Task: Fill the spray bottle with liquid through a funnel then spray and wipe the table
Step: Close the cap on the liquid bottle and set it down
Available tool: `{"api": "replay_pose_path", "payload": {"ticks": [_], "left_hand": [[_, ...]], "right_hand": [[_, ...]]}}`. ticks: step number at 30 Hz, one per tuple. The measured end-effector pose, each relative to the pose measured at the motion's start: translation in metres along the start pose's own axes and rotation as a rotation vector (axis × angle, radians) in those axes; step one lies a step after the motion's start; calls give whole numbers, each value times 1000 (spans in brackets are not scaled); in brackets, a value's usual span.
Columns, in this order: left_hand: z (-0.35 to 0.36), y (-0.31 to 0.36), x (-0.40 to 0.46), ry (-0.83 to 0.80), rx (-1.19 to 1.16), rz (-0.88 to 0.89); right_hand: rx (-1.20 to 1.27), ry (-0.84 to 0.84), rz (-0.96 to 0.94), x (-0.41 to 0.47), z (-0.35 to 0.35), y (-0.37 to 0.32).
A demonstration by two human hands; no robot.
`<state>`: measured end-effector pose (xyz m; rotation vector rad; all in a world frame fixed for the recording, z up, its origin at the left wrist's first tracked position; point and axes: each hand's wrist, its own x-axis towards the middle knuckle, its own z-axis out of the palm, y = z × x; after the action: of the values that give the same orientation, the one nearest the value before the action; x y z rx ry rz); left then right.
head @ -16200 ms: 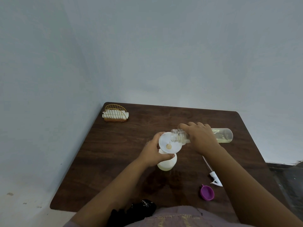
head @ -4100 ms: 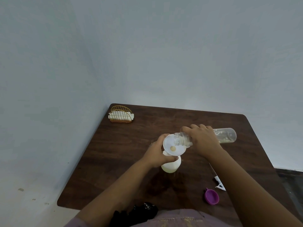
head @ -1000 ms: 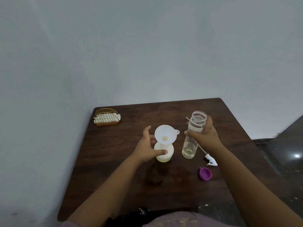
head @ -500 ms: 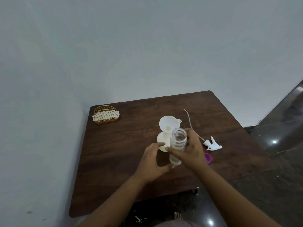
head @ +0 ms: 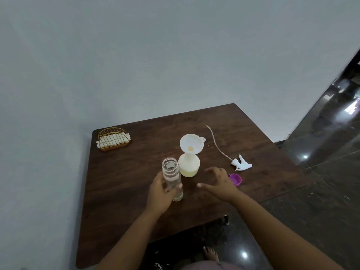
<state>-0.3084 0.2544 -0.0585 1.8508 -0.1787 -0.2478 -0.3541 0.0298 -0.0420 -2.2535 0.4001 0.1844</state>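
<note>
We judge filling done: the spray bottle at frame centre holds yellowish liquid with the funnel seated, our left hand grips the near-empty clear bottle, right hand open; capping, spraying, wiping the desk remain.

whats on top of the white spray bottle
A white funnel sits in the neck of the spray bottle, spout down, with a yellowish spot at its centre. The funnel covers the bottle's opening, so the neck itself cannot be seen.
</note>
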Motion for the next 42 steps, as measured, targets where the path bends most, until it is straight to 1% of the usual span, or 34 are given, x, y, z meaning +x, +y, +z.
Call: {"api": "replay_pose_path", "payload": {"ticks": [2,4,8,12,16,19,22,24,26,27,29,30,31,33,35,37,39,41,42], "left_hand": [[-2,-6,5,14,30,0],[-2,-12,11,25,52,7],[2,-24,17,-6,79,-14],[2,-30,21,-47,105,-37],[3,-29,22,-55,122,-55],[4,-28,19,-44,122,-54],[3,-27,20,-68,134,-51],[0,-25,23,-85,158,-56],[-2,-20,25,-111,178,-67],[-4,-16,25,-120,185,-66],[-4,-7,27,-108,177,-49],[-4,-3,27,-92,157,-35],[-4,2,26,-74,137,-15],[-3,12,24,-53,111,20],[0,17,23,-47,95,45],[2,20,18,-43,37,67],[2,19,17,-37,-18,49],[-1,19,18,-63,-19,42],[-2,18,19,-89,-11,33]], "right_hand": [[-139,83,124,11,-9,25],[-277,139,207,17,-15,44],[-444,126,278,23,-19,72],[-448,76,308,31,-15,91],[-457,105,277,37,-12,98],[-394,95,265,37,-8,97],[-243,152,216,33,-4,86],[-49,186,208,30,-1,72],[262,192,270,26,3,51],[476,175,310,24,5,39],[866,83,329,18,3,15],[964,13,296,13,-1,2],[999,-55,239,9,-5,-10],[963,-123,103,2,-15,-33],[832,-96,-33,-2,-21,-54],[621,-7,-155,-5,-20,-73],[409,78,-325,-6,-15,-90],[250,106,-523,-4,-8,-102],[169,92,-598,-1,-3,-105]]}}
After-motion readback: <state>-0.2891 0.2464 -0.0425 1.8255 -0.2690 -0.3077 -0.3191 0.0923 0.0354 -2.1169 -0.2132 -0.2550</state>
